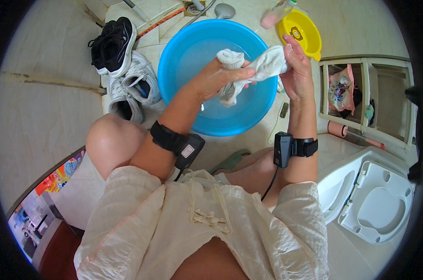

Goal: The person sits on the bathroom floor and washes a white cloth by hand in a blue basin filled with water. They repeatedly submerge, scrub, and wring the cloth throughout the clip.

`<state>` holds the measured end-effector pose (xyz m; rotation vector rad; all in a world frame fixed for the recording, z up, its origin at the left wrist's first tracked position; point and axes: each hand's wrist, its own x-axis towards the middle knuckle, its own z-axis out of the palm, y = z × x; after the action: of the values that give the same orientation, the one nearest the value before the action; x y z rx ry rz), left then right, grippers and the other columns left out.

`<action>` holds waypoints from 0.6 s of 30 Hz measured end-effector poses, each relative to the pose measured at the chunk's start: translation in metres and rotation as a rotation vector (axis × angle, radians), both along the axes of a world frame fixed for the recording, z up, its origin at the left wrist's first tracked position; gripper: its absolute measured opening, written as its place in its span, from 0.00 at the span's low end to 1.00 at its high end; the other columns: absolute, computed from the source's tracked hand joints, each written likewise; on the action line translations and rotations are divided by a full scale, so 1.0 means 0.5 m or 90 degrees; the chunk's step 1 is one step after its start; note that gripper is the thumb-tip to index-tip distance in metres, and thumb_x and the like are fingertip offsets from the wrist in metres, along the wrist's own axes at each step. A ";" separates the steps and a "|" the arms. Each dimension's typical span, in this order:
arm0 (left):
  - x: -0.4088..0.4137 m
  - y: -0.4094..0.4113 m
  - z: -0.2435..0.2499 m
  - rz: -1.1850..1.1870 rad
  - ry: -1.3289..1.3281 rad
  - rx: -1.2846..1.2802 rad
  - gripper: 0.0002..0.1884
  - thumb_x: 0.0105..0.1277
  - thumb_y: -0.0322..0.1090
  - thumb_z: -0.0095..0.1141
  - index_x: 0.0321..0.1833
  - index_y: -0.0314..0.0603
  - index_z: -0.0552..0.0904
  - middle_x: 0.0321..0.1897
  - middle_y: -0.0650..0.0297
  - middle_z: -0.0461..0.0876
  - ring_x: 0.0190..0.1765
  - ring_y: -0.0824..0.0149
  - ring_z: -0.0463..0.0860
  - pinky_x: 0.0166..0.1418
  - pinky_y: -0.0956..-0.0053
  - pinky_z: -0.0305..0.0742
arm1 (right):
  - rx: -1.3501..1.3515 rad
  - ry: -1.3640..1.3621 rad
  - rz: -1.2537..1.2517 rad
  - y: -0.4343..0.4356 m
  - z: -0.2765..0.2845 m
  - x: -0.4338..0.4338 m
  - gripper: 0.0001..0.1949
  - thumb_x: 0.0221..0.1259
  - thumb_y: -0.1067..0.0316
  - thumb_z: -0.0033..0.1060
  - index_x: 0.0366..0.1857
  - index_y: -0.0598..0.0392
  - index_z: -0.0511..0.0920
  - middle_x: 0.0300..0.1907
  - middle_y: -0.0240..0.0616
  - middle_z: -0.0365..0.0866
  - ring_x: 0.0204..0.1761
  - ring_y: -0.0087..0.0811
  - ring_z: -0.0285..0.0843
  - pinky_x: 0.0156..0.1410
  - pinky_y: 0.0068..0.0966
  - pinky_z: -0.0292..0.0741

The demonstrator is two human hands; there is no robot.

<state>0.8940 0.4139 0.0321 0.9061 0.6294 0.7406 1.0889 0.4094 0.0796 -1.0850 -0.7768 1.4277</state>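
A wet white sock point(269, 65) is stretched between my hands over a round blue plastic basin point(165, 101) of cloudy water. My left hand point(216, 77) grips its bunched middle and cuff, thumb on top, with one part hanging down below the fingers. At the sock's right end is my right hand point(298, 70), its palm turned up and its fingers raised; the sock's end lies against the base of the thumb, and whether it is pinched there is hidden. Both hands look wet.
Black sneakers point(118, 49) and white sneakers point(140, 82) stand left of the basin. On the right are a scrubbing brush point(279, 122), a yellow basin point(314, 38), a bottle of pink liquid point(276, 14), a rack point(364, 94) and a toilet point(379, 203).
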 end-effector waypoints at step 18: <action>0.017 0.003 -0.020 0.249 0.102 0.052 0.10 0.59 0.33 0.60 0.41 0.36 0.80 0.37 0.62 0.80 0.40 0.71 0.79 0.44 0.75 0.74 | 0.045 -0.033 0.030 0.007 -0.022 0.003 0.30 0.51 0.82 0.57 0.62 0.58 0.63 0.44 0.45 0.80 0.43 0.30 0.80 0.51 0.23 0.75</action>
<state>0.9022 0.4154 0.0223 0.9338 0.9395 1.0560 1.0902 0.4128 0.0687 -1.0590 -0.8895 1.4050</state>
